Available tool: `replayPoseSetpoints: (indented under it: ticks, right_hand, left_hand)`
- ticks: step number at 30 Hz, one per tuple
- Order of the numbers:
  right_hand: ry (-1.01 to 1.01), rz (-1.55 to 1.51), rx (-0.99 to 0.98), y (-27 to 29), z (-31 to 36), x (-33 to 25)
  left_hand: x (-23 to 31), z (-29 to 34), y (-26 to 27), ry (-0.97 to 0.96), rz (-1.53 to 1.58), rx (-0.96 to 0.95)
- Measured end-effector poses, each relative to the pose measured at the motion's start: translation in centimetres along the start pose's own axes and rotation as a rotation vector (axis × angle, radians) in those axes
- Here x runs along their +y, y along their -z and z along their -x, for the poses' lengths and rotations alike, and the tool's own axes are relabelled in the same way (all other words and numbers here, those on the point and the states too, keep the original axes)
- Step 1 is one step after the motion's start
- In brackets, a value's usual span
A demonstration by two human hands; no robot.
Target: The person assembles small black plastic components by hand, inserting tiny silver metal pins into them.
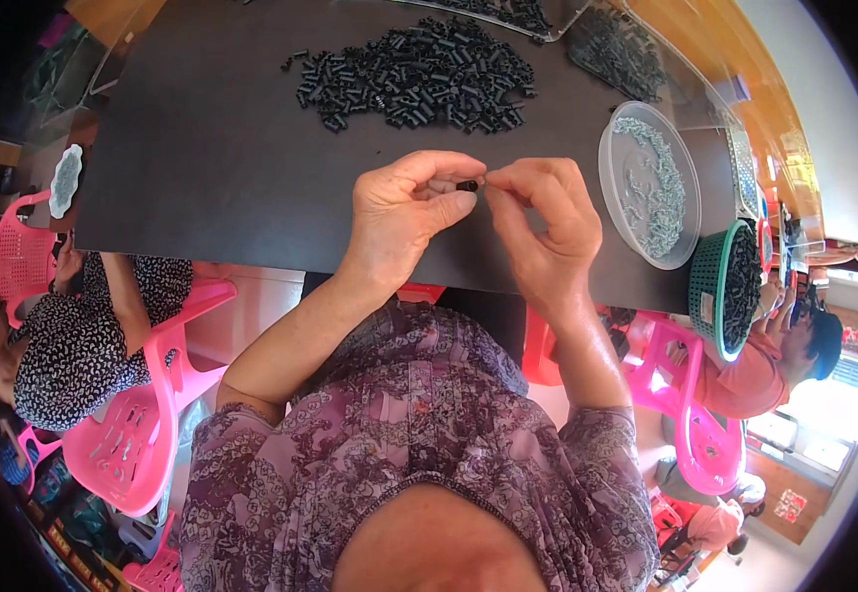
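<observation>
My left hand (401, 212) is closed around a small black tubular part (467, 185), whose end shows between thumb and forefinger. Close beside it, my right hand (550, 212) is pinched, thumb against forefinger, right at the end of that part. Whatever the right fingertips hold is too small to make out. Both hands are above the near part of the dark table (222, 168). Beyond them lies a large heap of black tubular parts (419, 74). To the right, a round clear plastic lid (610, 187) carries many small silvery pieces (668, 197), which look like screws.
A green basket (707, 286) full of black parts stands at the table's right edge. Clear bins (626, 59) with dark parts are at the far right. People sit on both sides; a pink chair (133, 444) is at left, another pink chair (710, 449) at right.
</observation>
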State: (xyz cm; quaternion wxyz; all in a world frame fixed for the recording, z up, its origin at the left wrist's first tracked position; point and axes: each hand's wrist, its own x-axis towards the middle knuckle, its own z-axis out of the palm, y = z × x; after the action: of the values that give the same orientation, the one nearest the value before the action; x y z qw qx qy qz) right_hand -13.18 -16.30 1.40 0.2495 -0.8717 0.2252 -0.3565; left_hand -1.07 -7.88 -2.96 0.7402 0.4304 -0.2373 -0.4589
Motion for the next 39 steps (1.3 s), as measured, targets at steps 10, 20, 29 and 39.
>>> replayPoseSetpoints:
  ticks: [10, 20, 29, 39]
  right_hand:
    - [0.239, 0.215, -0.116, -0.1, -0.4, -0.9]
    - [0.358, 0.239, 0.014, -1.8, 0.8, -0.7]
    - [0.337, 0.187, 0.061, -1.7, 1.0, -0.6]
    - [0.169, -0.01, 0.006, -0.8, 1.4, 0.6]
  left_hand:
    - [-0.2, 0.6, 0.1, -0.181, -0.247, 0.023]
    - [0.1, 1.2, 0.8, -0.267, -0.416, 0.022]
    - [-0.4, 0.6, 0.6, -0.139, -0.237, 0.019]
    - [-1.4, 0.7, 1.0, 0.03, -0.094, -0.028]
